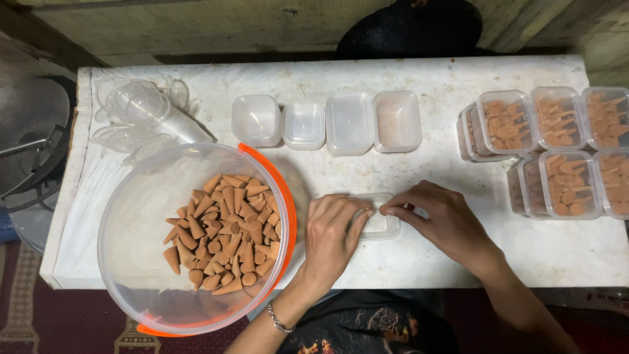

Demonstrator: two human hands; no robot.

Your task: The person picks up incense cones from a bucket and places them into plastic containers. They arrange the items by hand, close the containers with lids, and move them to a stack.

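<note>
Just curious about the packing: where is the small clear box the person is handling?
In the head view, the small clear box lies on the white table, between the left hand and right hand, right of the big bowl.

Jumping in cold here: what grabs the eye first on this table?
The big clear bowl with an orange rim, at the left front, heaped with brown cones. Beside it the left hand and right hand meet on a small clear box. Filled boxes are stacked at far right.

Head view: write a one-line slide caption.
Both hands, left hand and right hand, press on a small clear box beside a tub of cones.
</note>
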